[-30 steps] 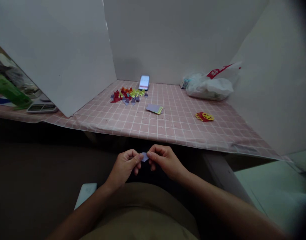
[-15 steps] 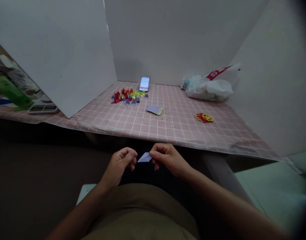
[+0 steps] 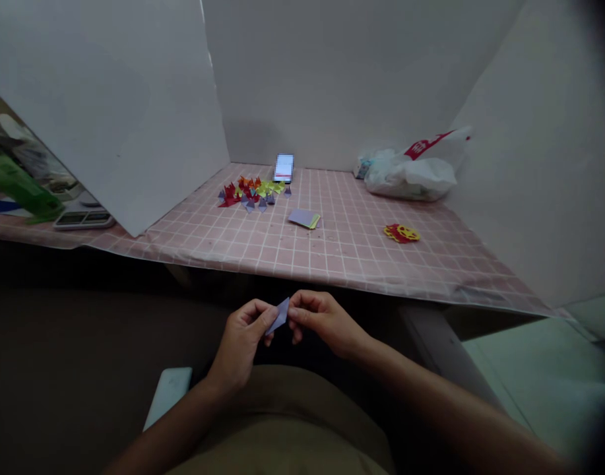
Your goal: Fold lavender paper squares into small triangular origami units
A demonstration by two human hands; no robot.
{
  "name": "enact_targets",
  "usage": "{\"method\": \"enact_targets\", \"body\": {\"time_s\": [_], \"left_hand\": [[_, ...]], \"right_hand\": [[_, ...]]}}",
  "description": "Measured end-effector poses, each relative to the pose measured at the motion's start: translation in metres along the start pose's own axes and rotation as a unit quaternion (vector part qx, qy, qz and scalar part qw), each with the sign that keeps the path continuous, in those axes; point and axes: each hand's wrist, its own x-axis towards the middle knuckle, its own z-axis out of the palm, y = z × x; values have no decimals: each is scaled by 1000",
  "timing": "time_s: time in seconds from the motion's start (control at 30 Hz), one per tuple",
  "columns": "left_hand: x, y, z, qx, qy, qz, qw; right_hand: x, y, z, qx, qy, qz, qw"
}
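A small folded piece of light purple paper is held over my lap, just in front of the table's near edge. My left hand pinches it between thumb and fingers, covering its lower left part. At the paper's right edge, my right hand has its thumb and forefinger closed together, and they appear to grip that edge. The paper stands tilted, with a pointed end upward.
On the pink checked table lie a stack of coloured paper, many small folded paper pieces, red and yellow cut-outs and a plastic bag. A phone leans at the back. White panels surround the area.
The folded paper has passed from the right fingers into my left hand's pinch and turned from lying nearly level to steeply tilted. My hands have come closer together.
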Motion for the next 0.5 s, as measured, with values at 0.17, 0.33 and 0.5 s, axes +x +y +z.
{"method": "enact_targets", "body": {"time_s": [0.17, 0.33, 0.5], "left_hand": [[-2, -1, 0, 8, -21, 3, 1000], [-1, 2, 0, 39, -26, 11, 999], [0, 8, 2, 60, -32, -3, 998]], "right_hand": [[-1, 1, 2, -2, -1, 2, 1000], [-2, -1, 3, -31, 8, 4, 999], [-3, -4, 2, -118, -12, 17, 993]]}}
